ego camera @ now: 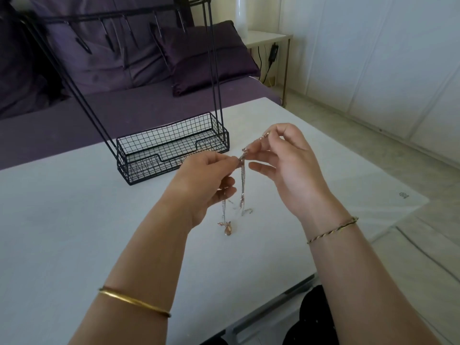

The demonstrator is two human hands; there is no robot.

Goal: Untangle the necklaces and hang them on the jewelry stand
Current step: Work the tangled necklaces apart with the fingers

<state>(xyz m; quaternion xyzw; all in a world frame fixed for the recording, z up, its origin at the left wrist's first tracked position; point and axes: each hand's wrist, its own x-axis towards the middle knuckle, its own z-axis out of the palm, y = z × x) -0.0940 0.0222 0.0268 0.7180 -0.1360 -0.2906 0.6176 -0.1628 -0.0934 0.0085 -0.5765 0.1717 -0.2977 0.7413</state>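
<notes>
1. Nearest the lens, a smooth gold bangle [134,302] rings the left forearm. A thin braided bracelet [332,229] circles the right wrist. Both arms reach toward the jewelry stand [149,155].
2. Just in front of the stand's basket, the left hand [204,180] pinches the necklaces [242,185] between thumb and forefinger at their bunched top, with its other fingers curled beneath.
3. Beside it, also in front of the stand, the right hand [286,165] pinches a strand of the same bunch with thumb and fingertip. Its remaining fingers are loosely spread below.
4. Holding the bunch raised probably lets the chains' own weight pull them straight and show where they cross. The two pinches so close together suggest picking at a knot.
5. The necklaces are fine silvery and rose-toned chains, twisted into one cord, and none is on the stand. A drop-shaped golden pendant [227,230] hangs lowest, at or just above the white table [74,220] in front of the stand. Whether it touches is unclear.
6. The stand is black wire, with a square-grid mesh basket and thin slanted legs rising to a bar of bare hooks [112,17]. It seems set within easy reach for hanging.
7. Behind the stand lie sheeny purple cushions [204,61].
</notes>
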